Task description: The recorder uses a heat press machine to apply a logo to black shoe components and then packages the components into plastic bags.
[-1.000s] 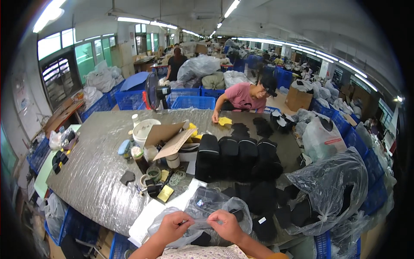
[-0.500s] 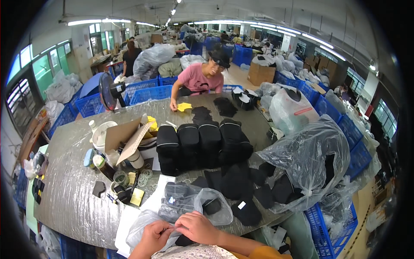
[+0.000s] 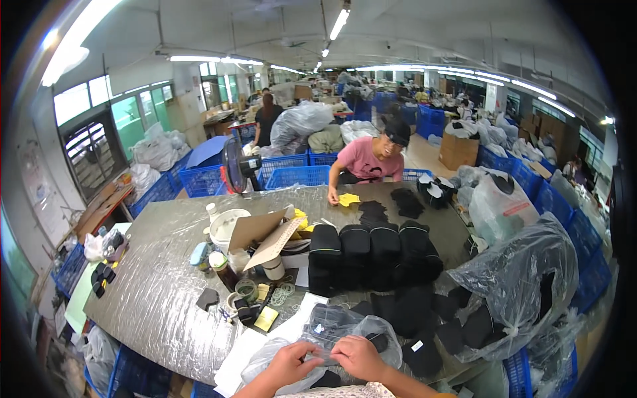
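Note:
At the table's near edge my left hand [image 3: 292,363] and my right hand [image 3: 360,358] both pinch the rim of a clear plastic bag [image 3: 387,326], a short gap apart. Dark items show through the bag, which lies on the table in front of me. Under it and to its left are white paper sheets [image 3: 240,358]. Black fabric pieces [image 3: 422,357] lie just right of the bag, one bearing a small white label. Beyond it stand several stacks of black padded pieces [image 3: 355,255] in a row.
Left of the stacks are a cardboard box [image 3: 262,232], a white bucket [image 3: 229,222], jars and a yellow pad [image 3: 266,319]. A large clear bag of black pieces [image 3: 524,278] sits at right. Across the table [image 3: 156,265], a person in pink handles a yellow piece [image 3: 348,199] beside a fan [image 3: 233,164].
The view has swung left, so the scene sits further right in the picture. My hands have moved slightly apart at the bag's rim. The person opposite still touches the yellow piece.

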A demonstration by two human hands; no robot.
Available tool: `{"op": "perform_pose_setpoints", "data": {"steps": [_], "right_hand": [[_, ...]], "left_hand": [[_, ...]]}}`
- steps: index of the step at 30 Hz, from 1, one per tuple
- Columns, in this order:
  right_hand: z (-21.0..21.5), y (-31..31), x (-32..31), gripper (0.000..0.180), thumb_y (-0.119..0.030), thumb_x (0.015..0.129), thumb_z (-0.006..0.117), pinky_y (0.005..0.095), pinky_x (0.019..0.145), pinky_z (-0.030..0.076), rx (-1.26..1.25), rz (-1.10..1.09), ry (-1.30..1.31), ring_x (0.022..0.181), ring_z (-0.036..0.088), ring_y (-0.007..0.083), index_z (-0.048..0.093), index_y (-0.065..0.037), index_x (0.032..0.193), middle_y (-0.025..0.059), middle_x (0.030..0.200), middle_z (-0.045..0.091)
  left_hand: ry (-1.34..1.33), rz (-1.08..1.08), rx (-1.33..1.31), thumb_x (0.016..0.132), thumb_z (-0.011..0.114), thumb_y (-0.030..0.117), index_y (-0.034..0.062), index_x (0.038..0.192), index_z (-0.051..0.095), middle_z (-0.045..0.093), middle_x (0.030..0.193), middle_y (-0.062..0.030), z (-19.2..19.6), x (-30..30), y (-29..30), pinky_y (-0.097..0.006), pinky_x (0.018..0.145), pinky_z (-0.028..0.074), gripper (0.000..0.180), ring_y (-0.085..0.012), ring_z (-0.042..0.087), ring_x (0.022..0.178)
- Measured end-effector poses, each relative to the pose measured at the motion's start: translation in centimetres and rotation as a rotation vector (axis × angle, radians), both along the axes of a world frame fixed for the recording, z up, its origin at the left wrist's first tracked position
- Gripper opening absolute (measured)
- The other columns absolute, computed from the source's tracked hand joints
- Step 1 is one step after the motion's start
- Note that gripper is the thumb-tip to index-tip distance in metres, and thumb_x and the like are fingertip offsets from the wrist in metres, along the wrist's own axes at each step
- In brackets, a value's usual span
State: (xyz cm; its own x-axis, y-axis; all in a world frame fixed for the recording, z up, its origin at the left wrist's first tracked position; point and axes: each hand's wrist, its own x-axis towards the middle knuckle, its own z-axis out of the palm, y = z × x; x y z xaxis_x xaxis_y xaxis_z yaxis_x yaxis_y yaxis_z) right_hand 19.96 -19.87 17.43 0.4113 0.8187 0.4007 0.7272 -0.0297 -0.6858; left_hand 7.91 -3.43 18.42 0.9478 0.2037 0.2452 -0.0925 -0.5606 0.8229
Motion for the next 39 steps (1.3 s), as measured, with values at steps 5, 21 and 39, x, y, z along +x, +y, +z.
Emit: {"op": "perform_pose_setpoints", "data": {"steps": [5,21,39], "right_hand": [[0.2,0.6,0.3,0.011,-0.017,0.075,0.063,0.0358,0.067,0.043,-0.018,0.062,0.010,0.074,0.057,0.0251,0.060,-0.007,0.076,0.0065,0.074,0.060],[-0.5,-0.5,1.0,0.014,-0.013,0.073,0.067,0.0337,0.063,0.045,0.002,0.019,0.071,0.071,0.057,0.0271,0.060,-0.002,0.070,0.0109,0.070,0.059],[-3.4,-0.7,-1.0,0.018,-0.018,0.096,0.037,0.0341,0.079,0.048,0.044,-0.088,1.306,0.100,0.056,0.0187,0.046,-0.006,0.106,0.0108,0.109,0.058]], "left_hand": [[-0.037,-0.037,0.011,0.074,0.066,0.006,0.0037,0.080,0.063,0.061,0.072,-0.0093,-0.5,0.0,0.7,-0.028,0.054,0.045,0.007,-0.0223,0.059,0.062],[-0.014,0.061,-0.113,0.076,0.064,0.003,0.0021,0.079,0.063,0.060,0.070,-0.0088,-1.3,-0.5,0.8,-0.026,0.054,0.043,0.004,-0.0165,0.055,0.059],[0.456,0.423,0.626,0.072,0.068,0.037,0.0022,0.091,0.063,0.063,0.084,-0.0139,-0.5,-7.3,5.3,-0.042,0.062,0.049,0.040,-0.0335,0.061,0.072]]}}
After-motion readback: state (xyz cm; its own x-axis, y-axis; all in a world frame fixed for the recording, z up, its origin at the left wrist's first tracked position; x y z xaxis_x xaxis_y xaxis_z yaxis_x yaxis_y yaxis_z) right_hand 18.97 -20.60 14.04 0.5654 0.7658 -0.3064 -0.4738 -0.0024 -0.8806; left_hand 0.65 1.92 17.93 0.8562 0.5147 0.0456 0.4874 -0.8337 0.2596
